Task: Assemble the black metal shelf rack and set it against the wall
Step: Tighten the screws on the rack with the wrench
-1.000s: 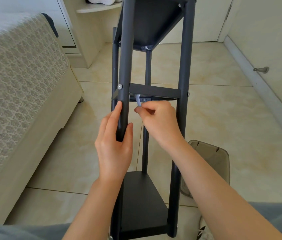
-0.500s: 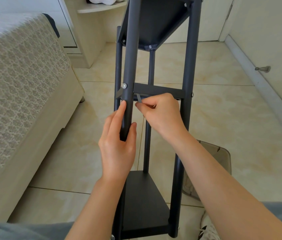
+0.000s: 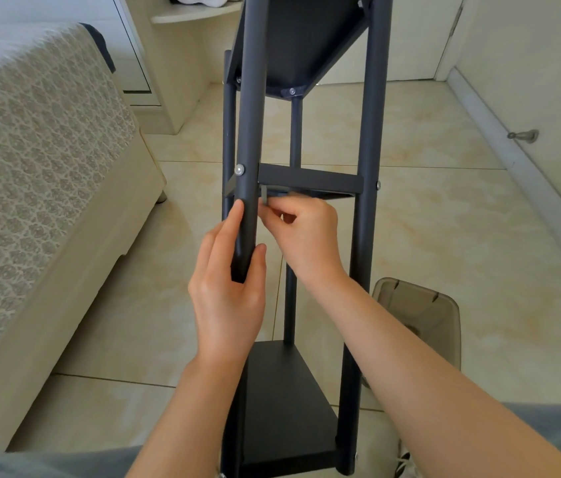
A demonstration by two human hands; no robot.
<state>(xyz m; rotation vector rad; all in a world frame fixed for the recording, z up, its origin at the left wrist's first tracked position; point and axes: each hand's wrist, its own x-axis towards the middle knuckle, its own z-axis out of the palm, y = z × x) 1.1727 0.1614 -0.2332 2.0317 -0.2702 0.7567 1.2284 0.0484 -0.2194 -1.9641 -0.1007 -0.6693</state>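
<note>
1. The floor (image 3: pixel 444 236), in pale tiles, fills most of what I see, and a wall (image 3: pixel 547 81) runs along the right.
2. The bed (image 3: pixel 30 167), under a patterned cover, takes up the left side.
3. The rack (image 3: pixel 372 132) is at the centre of my view, directly in front of me. It sits between bed and wall and touches neither. Its posts run from the bottom edge to the top edge. I see a low shelf (image 3: pixel 282 401) from above, a top shelf (image 3: pixel 299 39) from below, and a crossbar (image 3: pixel 310 175) between the two near posts.
4. A brownish see-through bin (image 3: pixel 417 315) sits on the floor just right of the rack, partly behind the right forearm.
5. The left hand (image 3: pixel 227 298) grips the near left post (image 3: pixel 249 115) just below the crossbar, with fingers on one side and thumb on the other.
6. The right hand (image 3: pixel 303 232), fingers curled, pinches a key (image 3: pixel 264 194) just beside that post.
7. The key is small, grey and upright, and it reaches up to the underside of the crossbar. Its tip is hidden, so I cannot tell what it sits in.
8. A silver screw (image 3: pixel 239 169) shows on the post, level with the crossbar and just above the left fingertips.
</note>
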